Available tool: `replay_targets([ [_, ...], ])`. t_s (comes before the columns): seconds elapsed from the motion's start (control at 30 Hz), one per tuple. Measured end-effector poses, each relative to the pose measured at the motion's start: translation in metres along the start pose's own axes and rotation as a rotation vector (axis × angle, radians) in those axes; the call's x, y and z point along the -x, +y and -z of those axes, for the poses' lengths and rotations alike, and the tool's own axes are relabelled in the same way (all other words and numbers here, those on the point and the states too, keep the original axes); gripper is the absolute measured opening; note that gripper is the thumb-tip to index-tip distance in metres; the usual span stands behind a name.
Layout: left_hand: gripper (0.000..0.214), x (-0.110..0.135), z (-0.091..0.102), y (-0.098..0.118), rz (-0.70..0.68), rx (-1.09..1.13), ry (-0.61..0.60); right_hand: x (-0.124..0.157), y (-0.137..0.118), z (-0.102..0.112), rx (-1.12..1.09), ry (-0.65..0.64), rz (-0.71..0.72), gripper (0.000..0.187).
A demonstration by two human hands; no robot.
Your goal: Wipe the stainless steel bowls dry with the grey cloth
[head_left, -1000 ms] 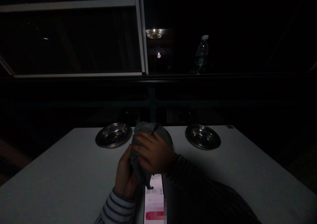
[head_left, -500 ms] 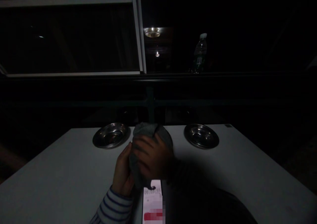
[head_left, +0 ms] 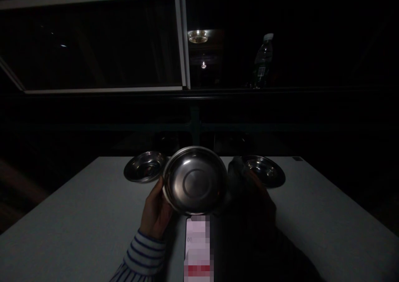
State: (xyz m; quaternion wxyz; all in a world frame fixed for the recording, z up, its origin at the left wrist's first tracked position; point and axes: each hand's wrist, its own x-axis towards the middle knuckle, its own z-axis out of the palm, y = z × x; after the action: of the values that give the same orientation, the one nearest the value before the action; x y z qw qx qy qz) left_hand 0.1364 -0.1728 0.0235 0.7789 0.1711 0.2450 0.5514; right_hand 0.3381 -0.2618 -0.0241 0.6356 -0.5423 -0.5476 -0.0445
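Observation:
My left hand point(head_left: 157, 209) grips the left rim of a shiny metal plate point(head_left: 195, 185), which is held up and tilted toward me above the table. A round ring shows in the middle of its hollow face. To the right of the plate, my right hand point(head_left: 260, 199) holds a dark grey cloth point(head_left: 240, 176), dim and smeared by motion. Below the plate lies a lit phone point(head_left: 198, 244), its screen partly blurred out.
Two more metal plates rest on the white table point(head_left: 102, 207): a left plate point(head_left: 145, 166) and a right plate point(head_left: 264, 171). Past the table's far edge stand a window frame point(head_left: 183, 36) and a clear plastic bottle point(head_left: 263, 61) on a ledge.
My right hand has moved with the cloth from over the plate to its right side, uncovering the plate's face. My left hand keeps its hold. The view has shifted slightly.

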Motion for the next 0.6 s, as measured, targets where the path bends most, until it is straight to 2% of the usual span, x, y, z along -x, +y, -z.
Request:
replay_targets([
  [0.1,0.024,-0.002,0.001,0.005,-0.022,-0.067,0.002,-0.001,-0.005,0.007,-0.093,0.110,-0.182,0.032],
  [0.23,0.016,-0.009,-0.003,0.013,-0.099,-0.139,0.016,-0.007,0.005,0.018,-0.081,0.111,-0.354,0.034],
  [0.33,0.016,-0.015,-0.008,0.014,-0.178,-0.355,0.021,-0.009,0.022,0.030,0.022,0.017,-0.256,0.037],
  [0.47,0.027,-0.027,-0.012,0.002,-0.381,-0.888,0.004,-0.006,0.035,0.044,0.154,-0.088,-0.065,0.034],
  [0.53,0.029,-0.033,-0.011,-0.007,-0.469,-1.085,-0.061,-0.004,0.036,0.050,0.208,-0.128,-0.022,0.034],
  [0.6,0.031,-0.038,-0.009,-0.016,-0.515,-1.213,-0.162,-0.003,0.034,0.054,0.222,-0.137,-0.050,0.035],
])
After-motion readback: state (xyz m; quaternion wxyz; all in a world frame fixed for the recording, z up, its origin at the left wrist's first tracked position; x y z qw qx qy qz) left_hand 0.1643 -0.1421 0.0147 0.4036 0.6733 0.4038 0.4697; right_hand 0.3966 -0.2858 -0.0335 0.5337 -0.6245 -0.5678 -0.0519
